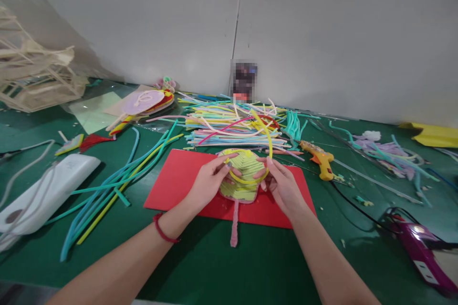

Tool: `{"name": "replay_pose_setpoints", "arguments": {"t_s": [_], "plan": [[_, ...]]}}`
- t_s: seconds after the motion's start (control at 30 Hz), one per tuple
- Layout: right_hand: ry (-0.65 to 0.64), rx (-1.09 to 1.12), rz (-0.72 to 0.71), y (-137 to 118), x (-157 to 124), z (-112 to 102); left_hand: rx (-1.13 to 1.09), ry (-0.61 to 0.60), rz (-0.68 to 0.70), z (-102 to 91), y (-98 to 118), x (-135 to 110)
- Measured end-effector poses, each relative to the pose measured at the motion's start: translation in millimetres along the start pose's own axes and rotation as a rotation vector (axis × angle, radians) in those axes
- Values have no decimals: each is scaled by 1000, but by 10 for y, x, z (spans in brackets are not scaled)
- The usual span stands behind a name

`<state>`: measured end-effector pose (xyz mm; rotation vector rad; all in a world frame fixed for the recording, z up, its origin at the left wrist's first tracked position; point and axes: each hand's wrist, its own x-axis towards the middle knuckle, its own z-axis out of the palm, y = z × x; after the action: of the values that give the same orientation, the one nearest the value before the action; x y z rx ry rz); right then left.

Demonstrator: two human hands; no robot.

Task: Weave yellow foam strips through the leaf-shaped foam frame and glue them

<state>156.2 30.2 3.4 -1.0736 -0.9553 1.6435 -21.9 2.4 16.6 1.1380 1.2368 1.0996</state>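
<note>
Both hands hold a bright yellow pipe cleaner [269, 142], bent in a curve over a fan-shaped craft. My left hand [215, 176] pinches one end of the curve, fingers closed. On the other side my right hand [281, 182] is closed on the same pipe cleaner, and its free end rises up toward the back. Beneath lies the fan [238, 189], pale green-yellow and ribbed, with a pink edge and a pink handle [234, 228] pointing at me. The fan rests on a red board [179, 176]. My fingers hide part of its surface.
Behind the board lies a pile of coloured pipe cleaners [229, 126]. A yellow glue gun [322, 159] is to the right, a purple power strip [420, 252] nearer. At left are loose blue-green pipe cleaners [103, 190], a white power strip [53, 195] and a lilac fan [143, 102].
</note>
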Motion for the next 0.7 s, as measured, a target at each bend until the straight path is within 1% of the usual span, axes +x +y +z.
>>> {"name": "replay_pose_setpoints", "arguments": {"t_s": [0.07,0.13,0.27,0.33,0.43,0.5,0.57,0.63,0.7], "plan": [[-1,-5,-15,-1,3,-5,-14,4,0,-1,7,-9],[10,8,-29,-5,7,-9,-32,32,8,-11,2,-10],[10,56,-50,-3,2,22,-103,79,21,-42,-62,15],[-19,13,-53,12,-11,57,-173,55,26,-49,-107,29],[-86,-112,-52,43,-27,99,-239,-5,28,-38,-147,33],[-108,-174,-72,59,-27,104,-226,-42,12,-22,-142,24],[-93,-222,-95,67,-21,95,-196,-69,-11,-8,-119,14],[-85,-246,-81,70,-17,86,-193,-66,-26,-1,-92,7],[-125,-231,-28,71,-22,86,-207,-43,-25,-1,-70,5]]}}
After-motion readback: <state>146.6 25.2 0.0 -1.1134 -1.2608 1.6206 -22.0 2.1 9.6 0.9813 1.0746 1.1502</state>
